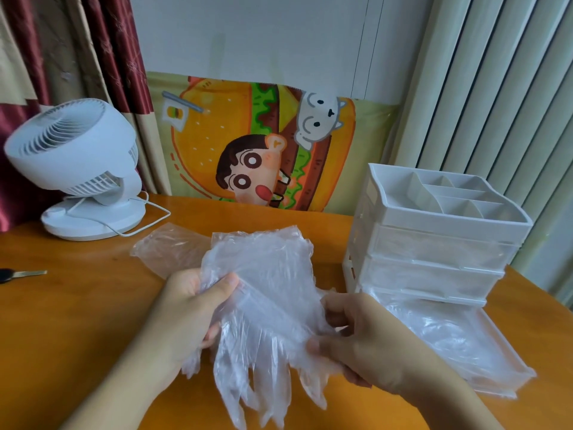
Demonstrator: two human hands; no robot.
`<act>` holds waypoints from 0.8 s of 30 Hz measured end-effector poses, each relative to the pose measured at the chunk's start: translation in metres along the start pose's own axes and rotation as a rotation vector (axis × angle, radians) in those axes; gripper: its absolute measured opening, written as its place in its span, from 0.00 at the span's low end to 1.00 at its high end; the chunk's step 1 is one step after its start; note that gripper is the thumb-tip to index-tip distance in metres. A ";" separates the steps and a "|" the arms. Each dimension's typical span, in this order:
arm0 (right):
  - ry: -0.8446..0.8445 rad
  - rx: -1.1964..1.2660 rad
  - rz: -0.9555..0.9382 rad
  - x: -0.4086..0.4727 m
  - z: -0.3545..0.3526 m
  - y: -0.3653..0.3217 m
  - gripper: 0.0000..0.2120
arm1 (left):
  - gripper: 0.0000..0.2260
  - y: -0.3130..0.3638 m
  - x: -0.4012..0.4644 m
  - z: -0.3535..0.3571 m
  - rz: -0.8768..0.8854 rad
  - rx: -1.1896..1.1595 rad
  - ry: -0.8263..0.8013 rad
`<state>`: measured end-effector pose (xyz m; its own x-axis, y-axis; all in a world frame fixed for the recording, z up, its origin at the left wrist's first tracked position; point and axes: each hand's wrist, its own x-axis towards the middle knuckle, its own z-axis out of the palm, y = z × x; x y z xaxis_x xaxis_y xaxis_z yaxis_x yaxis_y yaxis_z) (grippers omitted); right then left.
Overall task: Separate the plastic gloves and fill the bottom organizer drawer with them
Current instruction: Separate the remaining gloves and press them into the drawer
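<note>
While a few gloves already lie in the pulled-out bottom drawer [483, 352], a stuck stack of plastic gloves [263, 293] is pinched above the table by left hand [189, 308] and right hand [356, 333], most still unseparated.

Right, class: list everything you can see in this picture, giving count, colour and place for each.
plastic gloves: one stack, clear, held above table centre
plastic bag: one, clear, on table behind the gloves
organizer: one, white, right side of table
bottom drawer: one, translucent, pulled out, clear plastic inside
fan: one, white, far left of table
key: one, dark head, left table edge
cartoon poster: one, orange, against the wall
curtains: red and beige, left
table: one, orange wood
left hand: grips the stack
right hand: pinches the stack's edge
</note>
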<state>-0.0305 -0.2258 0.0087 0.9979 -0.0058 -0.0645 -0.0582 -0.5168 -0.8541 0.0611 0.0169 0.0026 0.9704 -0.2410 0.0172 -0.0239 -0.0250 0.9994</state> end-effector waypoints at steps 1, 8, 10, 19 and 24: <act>0.004 -0.057 0.006 -0.001 -0.001 -0.001 0.09 | 0.19 -0.001 0.001 -0.001 0.001 0.000 -0.002; 0.321 -0.058 -0.119 -0.003 0.001 -0.004 0.23 | 0.17 0.002 -0.006 0.005 -0.068 0.023 -0.120; 0.335 0.027 -0.102 -0.005 0.005 -0.009 0.28 | 0.12 0.005 -0.010 0.008 -0.141 0.024 -0.245; 0.403 0.342 -0.031 0.006 0.006 0.004 0.09 | 0.11 0.004 -0.011 0.007 -0.093 0.168 -0.425; 0.453 0.290 -0.042 0.006 0.002 0.006 0.08 | 0.11 -0.003 -0.010 0.009 -0.037 0.156 -0.368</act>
<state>-0.0249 -0.2269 0.0024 0.9080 -0.3922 0.1473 0.0406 -0.2676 -0.9627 0.0493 0.0102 -0.0005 0.8209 -0.5680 -0.0588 -0.0547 -0.1806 0.9820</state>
